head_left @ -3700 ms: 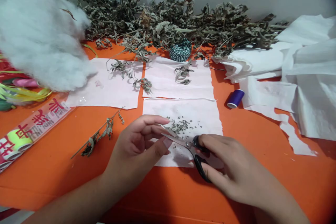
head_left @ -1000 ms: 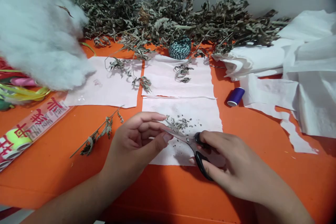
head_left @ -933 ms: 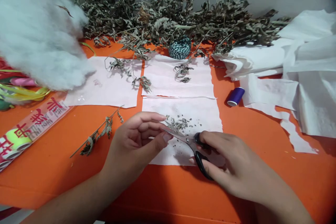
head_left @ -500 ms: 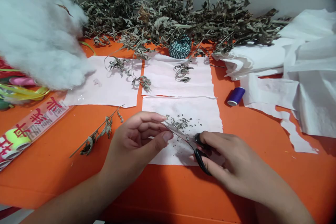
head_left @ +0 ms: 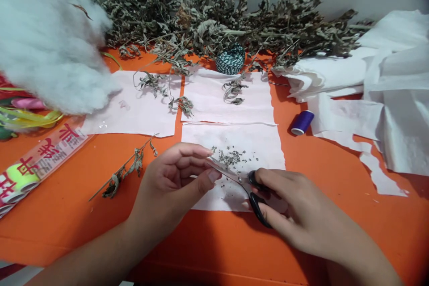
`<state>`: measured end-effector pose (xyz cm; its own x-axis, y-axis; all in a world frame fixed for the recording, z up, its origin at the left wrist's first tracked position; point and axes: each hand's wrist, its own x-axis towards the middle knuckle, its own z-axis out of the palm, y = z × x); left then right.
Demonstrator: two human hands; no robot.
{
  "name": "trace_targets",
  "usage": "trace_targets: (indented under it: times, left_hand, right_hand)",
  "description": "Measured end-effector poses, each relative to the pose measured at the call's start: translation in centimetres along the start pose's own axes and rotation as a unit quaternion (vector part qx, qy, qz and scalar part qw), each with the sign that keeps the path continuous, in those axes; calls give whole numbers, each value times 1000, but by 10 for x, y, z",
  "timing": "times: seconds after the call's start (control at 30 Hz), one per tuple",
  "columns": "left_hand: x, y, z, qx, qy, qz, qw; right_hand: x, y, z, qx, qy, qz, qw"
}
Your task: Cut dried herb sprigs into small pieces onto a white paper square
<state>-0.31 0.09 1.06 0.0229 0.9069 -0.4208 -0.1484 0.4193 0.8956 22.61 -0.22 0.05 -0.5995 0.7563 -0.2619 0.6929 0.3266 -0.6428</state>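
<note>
My right hand [head_left: 298, 210] is closed around the black handles of a pair of scissors [head_left: 256, 203]. Their blades point left, nearly closed, over a square of white cloth-like material [head_left: 258, 138]. My left hand [head_left: 182, 183] has its fingers curled, with thumb and forefinger at the blade tips; whatever they pinch is too small or hidden to name. Small dark leaf bits [head_left: 231, 157] lie scattered on the white square just beyond the blades. To the left of my left hand, a dried leafy sprig [head_left: 125, 170] rests on the orange table [head_left: 161, 250].
Bunched dried plants [head_left: 201, 22] line the back, with a dark green-and-white twine ball [head_left: 230, 59] before them. White stuffing [head_left: 50, 49] is heaped at left above a packet of thread spools [head_left: 36, 165]. At right are a purple thread spool [head_left: 302, 122] and white sheets [head_left: 405, 120].
The scissors' lower handle has shifted slightly right and down with my right hand, and the blades look closer together. My left hand stays almost still.
</note>
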Motion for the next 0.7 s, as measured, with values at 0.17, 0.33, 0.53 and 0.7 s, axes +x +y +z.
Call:
trace_targets:
  times: [0.17,0.33,0.53,0.7]
  left_hand:
    - [-2,0,1,-11,18,-2,1000]
    - [-3,4,4,-24,15,-6,1000]
    - [-3,6,5,-36,24,-14,999]
    - [0,1,-1,-33,-11,4,999]
  right_hand:
    - [0,2,1,2,3,6,1000]
    - [0,0,0,2,2,0,1000]
    - [1,-2,0,-5,2,-2,1000]
    - [0,0,1,-6,3,-8,1000]
